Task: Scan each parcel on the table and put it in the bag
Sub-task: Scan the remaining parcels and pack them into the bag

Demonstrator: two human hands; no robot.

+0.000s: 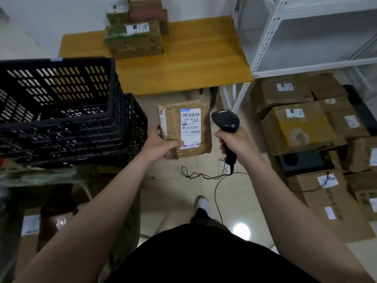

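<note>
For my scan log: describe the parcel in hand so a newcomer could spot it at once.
Start at the wooden table; just before its near edge, the left hand holds a flat brown parcel beside the black barcode scanner. Unlike the boxes stacked around, it is off every surface, white label up.

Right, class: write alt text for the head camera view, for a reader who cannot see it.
A person's left hand holds a brown parcel, label facing the camera, while the right hand grips a black corded barcode scanner beside it. More taped parcels sit on a wooden table ahead, with stacked black crates at left.
</note>
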